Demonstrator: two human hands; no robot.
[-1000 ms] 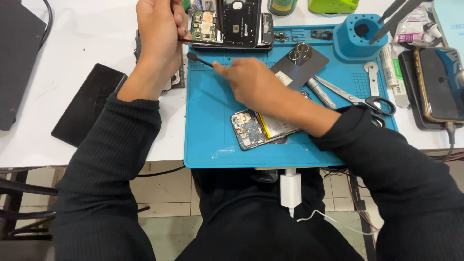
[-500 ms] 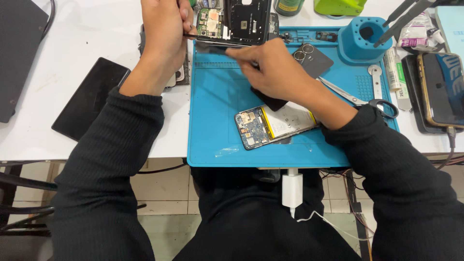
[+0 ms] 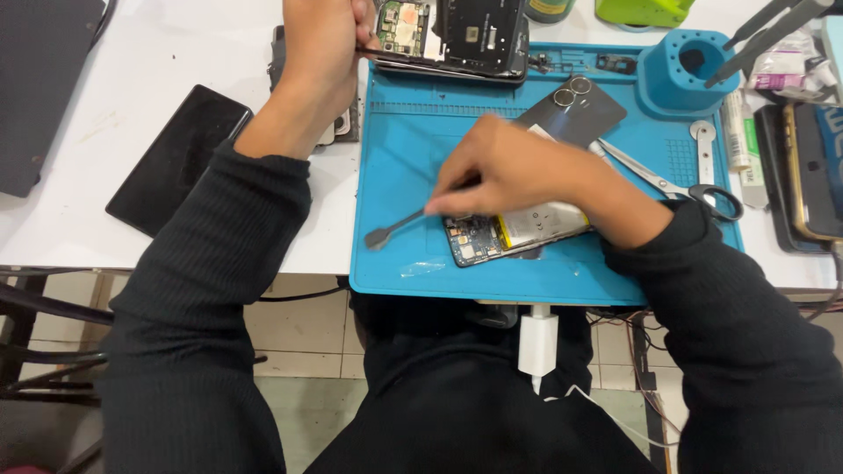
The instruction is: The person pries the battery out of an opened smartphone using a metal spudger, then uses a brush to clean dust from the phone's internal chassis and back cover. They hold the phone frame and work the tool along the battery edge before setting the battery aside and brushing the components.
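**Opened phone under the spudger, second chassis at the far edge**

Opened phone (image 3: 516, 233) lying near the front edge of the blue mat (image 3: 395, 140), back cover off, circuit board and pale battery exposed, partly hidden under the right hand (image 3: 509, 171). Right fingers pinched together on a thin dark spudger (image 3: 397, 230), flat tip hanging low over bare mat just left of the phone, not touching the board. Loose back cover (image 3: 575, 110) with its twin camera rings resting just beyond the hand.

Judged from the layout: opening step done, cover off and set aside; board and battery not yet lifted out, small parts at the far rim suggesting work only partway through.

Farther off, left hand (image 3: 320, 57) closed on the edge of a second stripped phone frame (image 3: 457, 35) at the mat's far rim, fingers clamped on its side.

Room for moving: open mat left of the phone and a clear strip in front, though the mat's front edge overhangs the worktop (image 3: 132, 79) lip, so little margin there. Right side tighter: scissors (image 3: 676, 180) close by the right wrist, a blue tool holder (image 3: 689, 75) beyond, more phones stacked at the right edge. Dark phone (image 3: 176, 158) lying face down on the white worktop left of the mat, well apart.
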